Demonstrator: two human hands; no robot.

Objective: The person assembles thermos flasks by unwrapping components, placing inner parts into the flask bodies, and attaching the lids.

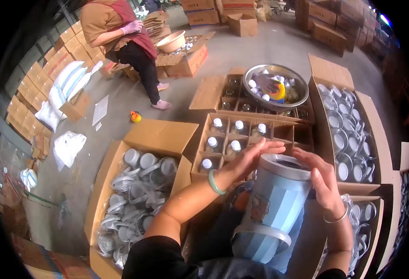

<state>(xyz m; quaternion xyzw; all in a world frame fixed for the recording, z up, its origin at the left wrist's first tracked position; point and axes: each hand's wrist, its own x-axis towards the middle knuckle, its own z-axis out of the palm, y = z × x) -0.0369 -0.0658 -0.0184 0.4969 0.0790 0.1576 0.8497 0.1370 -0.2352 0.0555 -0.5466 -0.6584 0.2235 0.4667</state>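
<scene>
A light blue faceted cup point(279, 197) with a grey rim, a grey band lower down and a small brown cartoon print stands tilted in front of my body. At the far left of its rim is my left hand point(260, 156), fingers extended and close together, a green bangle on the wrist. My right hand point(319, 176) curls around the rim's right side, its thumb near the edge. Between them the cup's top is partly visible. Just beyond, a divided carton point(196, 160) holds several bottles with white caps point(239, 124).
Left, an open carton point(104, 186) contains grey lids point(135, 200) in plastic. More cartons of grey-rimmed pieces point(341, 135) stand right. A metal bowl point(302, 100) holds white caps and a glove. Another person point(121, 37) stands farther back, near a yellow toy duck point(135, 116).
</scene>
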